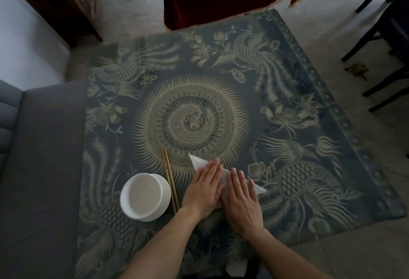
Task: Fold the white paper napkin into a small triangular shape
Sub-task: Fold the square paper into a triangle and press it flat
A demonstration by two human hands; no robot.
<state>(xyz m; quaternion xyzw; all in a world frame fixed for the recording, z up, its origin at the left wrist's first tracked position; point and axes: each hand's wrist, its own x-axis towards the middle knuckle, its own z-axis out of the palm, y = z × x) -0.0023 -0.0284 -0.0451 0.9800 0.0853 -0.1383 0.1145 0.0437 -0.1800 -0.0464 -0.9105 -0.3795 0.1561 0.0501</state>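
Two bare forearms reach up from the bottom edge onto a counter (287,106) covered in a dark blue cloth patterned with pale birds and a central sunburst. Both hands lie palm down, fingers straight and together, holding nothing, pressing flat on a white paper napkin (197,161). Left hand (204,190) covers the napkin's middle; right hand (242,203) lies touching beside it. Napkin corners poke out beyond the fingertips. Just left of the napkin lie wooden chopsticks (170,179), then a white bowl (145,196).
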